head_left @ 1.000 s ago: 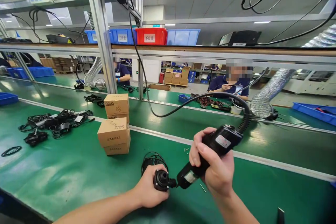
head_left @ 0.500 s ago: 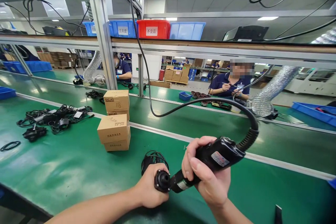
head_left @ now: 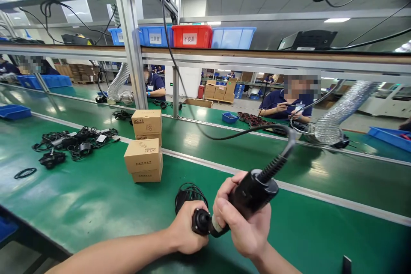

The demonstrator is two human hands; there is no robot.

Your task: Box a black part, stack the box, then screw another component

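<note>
My right hand (head_left: 240,218) is wrapped round a black electric screwdriver (head_left: 252,192), which slants down to the left, its cable rising from the rear end. The tool's front end meets or nearly meets a small black device with a round nozzle (head_left: 202,221); I cannot tell whether they touch. That device sits in my closed left hand (head_left: 186,229), low over the green bench. Just behind the left hand lies a coil of black cable (head_left: 191,192). The screwdriver's bit is hidden from this angle.
Stacked cardboard boxes (head_left: 143,160) stand left of centre. Black corded devices (head_left: 77,141) lie heaped on the green bench (head_left: 96,209) farther left. The screwdriver's cable (head_left: 221,138) loops across from overhead. A co-worker (head_left: 285,100) sits opposite, beside a silver duct (head_left: 346,111).
The screwdriver has turned steeper, its rear end swinging left toward the middle, and its cable has shifted with it. My left hand keeps hold of the black device. The view has shifted slightly.
</note>
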